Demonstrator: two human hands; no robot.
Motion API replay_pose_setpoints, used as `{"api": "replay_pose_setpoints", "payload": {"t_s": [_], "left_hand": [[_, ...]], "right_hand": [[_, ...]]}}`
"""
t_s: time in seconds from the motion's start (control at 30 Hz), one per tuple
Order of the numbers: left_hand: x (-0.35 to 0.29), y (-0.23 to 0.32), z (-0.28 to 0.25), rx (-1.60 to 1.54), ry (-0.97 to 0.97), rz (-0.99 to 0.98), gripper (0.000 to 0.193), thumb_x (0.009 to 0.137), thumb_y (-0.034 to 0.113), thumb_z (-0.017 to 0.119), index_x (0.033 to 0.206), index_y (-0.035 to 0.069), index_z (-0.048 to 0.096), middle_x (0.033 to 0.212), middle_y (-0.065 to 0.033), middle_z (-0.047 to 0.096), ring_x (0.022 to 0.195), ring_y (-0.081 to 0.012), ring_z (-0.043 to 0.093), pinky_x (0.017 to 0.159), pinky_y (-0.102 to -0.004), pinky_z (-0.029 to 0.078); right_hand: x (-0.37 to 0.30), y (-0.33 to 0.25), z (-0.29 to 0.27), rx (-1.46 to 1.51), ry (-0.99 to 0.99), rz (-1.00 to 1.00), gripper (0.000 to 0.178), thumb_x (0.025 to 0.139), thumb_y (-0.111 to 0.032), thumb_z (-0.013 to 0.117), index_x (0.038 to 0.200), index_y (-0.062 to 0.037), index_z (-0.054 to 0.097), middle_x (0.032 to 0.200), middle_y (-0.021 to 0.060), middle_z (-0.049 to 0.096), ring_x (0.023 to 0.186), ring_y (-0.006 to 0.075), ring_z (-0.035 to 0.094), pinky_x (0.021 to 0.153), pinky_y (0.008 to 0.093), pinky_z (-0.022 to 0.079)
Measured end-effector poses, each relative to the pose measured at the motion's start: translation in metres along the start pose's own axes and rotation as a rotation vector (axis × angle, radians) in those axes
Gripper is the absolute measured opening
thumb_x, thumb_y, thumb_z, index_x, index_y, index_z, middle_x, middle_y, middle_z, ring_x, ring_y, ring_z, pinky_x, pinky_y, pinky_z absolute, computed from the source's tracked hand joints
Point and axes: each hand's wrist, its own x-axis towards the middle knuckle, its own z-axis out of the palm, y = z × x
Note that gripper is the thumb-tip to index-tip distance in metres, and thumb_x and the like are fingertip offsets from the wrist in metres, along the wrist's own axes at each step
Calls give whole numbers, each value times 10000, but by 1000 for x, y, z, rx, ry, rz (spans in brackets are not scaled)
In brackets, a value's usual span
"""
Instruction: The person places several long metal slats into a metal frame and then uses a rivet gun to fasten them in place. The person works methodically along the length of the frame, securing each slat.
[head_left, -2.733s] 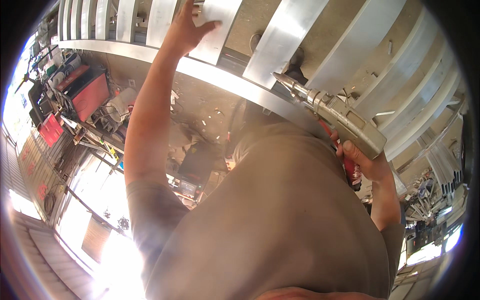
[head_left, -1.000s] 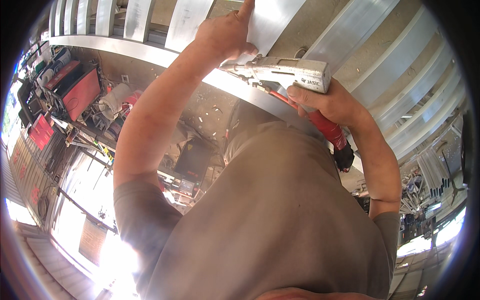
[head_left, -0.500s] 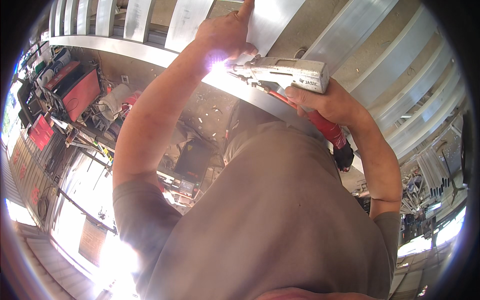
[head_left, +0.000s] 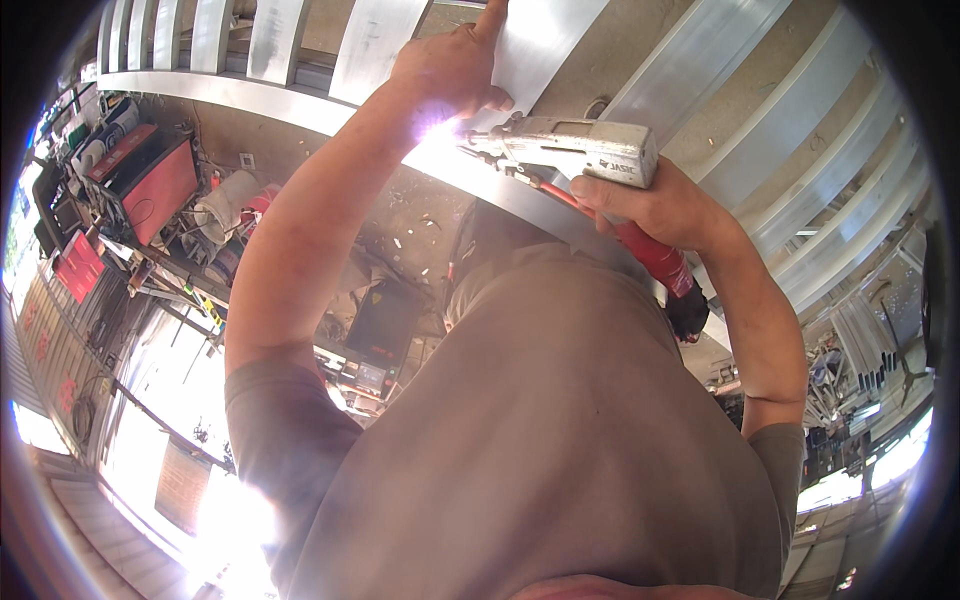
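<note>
My right hand [head_left: 650, 207] is wrapped round a handheld welding gun [head_left: 580, 145] with a scuffed white body and a red, black-ended lower part. Its nozzle points left. A violet-white glare [head_left: 438, 130] burns just beyond the tip, beside my left wrist, and hides the spot where the tip meets the metal. My left hand [head_left: 450, 70] lies on a wide silvery metal slat [head_left: 545, 45], index finger stretched away from me and thumb apart. Under the gun runs a long metal rail [head_left: 540, 207], which the slats join at an angle.
More parallel slats [head_left: 780, 130] spread to the right, with gaps between them. At the left stand a red machine case [head_left: 155, 190] and assorted gear. A dark box [head_left: 380, 318] sits on the floor below my left arm. Metal lengths [head_left: 862, 335] lean at the far right.
Both hands and the welding gun stay nearly in place. The glare at the tip persists, with a slightly different shape.
</note>
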Motion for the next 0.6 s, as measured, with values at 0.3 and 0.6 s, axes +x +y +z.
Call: {"api": "replay_pose_setpoints", "payload": {"t_s": [0.3, 0.6], "left_hand": [[9, -9, 7, 104, -16, 24, 1217, 820, 333, 841, 1655, 69, -3, 1391, -278, 602, 1247, -398, 626, 1059, -467, 531], [28, -31, 22, 161, 155, 219, 1228, 797, 370, 873, 1651, 53, 50, 1430, -266, 582, 1296, -391, 598, 1062, -477, 518]], "right_hand": [[-6, -5, -1, -4, 9, 50, 554, 973, -282, 706, 1442, -27, 557, 1102, 73, 694, 797, 146, 619, 685, 320, 543], [-12, -3, -2, -14, 26, 67, 512, 969, -309, 707, 1390, -40, 595, 1087, 62, 693, 784, 159, 620, 702, 326, 542]]}}
